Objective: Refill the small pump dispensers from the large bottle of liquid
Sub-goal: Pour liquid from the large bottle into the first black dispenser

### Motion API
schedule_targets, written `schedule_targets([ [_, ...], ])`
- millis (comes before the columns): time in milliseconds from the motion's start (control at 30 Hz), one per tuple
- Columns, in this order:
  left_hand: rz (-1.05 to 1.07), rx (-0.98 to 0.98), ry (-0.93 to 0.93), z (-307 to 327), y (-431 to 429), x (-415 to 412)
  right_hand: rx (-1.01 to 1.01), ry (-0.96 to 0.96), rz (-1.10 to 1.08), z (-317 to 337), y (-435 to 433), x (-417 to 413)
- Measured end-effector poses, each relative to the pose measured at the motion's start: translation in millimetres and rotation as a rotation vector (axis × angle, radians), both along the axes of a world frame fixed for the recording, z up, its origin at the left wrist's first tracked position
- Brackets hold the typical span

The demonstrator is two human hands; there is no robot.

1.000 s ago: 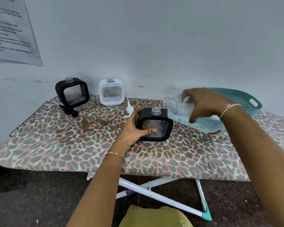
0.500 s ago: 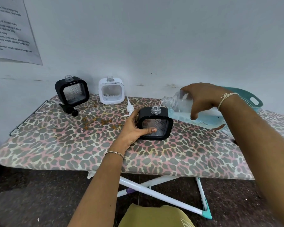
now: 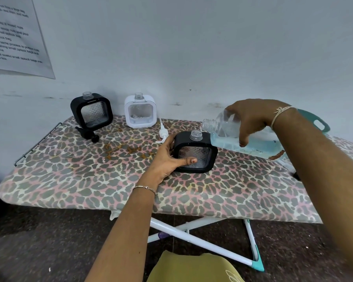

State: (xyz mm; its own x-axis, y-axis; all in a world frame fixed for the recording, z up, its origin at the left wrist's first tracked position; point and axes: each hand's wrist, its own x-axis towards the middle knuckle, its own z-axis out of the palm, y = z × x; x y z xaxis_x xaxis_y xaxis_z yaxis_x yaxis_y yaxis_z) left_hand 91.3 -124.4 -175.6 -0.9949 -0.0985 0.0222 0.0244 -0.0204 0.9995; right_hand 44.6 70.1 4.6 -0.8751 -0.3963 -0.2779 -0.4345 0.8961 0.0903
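Observation:
A square black dispenser (image 3: 196, 153) with a clear window and an open neck stands mid-board. My left hand (image 3: 167, 157) grips its left side, thumb across the front. My right hand (image 3: 251, 121) holds the large clear bottle (image 3: 226, 133) of pale blue liquid, tipped almost flat. Its uncapped mouth hangs just right of and slightly above the dispenser's neck. No liquid is visibly flowing. A second black dispenser (image 3: 91, 111) and a white dispenser (image 3: 140, 111) stand uncapped against the wall.
All of this sits on a leopard-print ironing board (image 3: 90, 176). A black pump head (image 3: 88, 133) lies by the far black dispenser, and a white pump head (image 3: 163, 132) lies behind my left hand. A teal basket (image 3: 316, 121) sits at the right rear behind my forearm.
My right hand has brought the tipped bottle slightly left, so its mouth sits closer to the dispenser's neck. My left hand and the dispenser have stayed put.

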Motion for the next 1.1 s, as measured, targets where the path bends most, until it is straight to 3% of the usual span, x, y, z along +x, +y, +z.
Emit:
schedule_targets([
  [1100,-0.014,0.038,0.022,4.8,1.7,3.2,0.128,-0.025,-0.003,7.8,-13.3,-2.0],
])
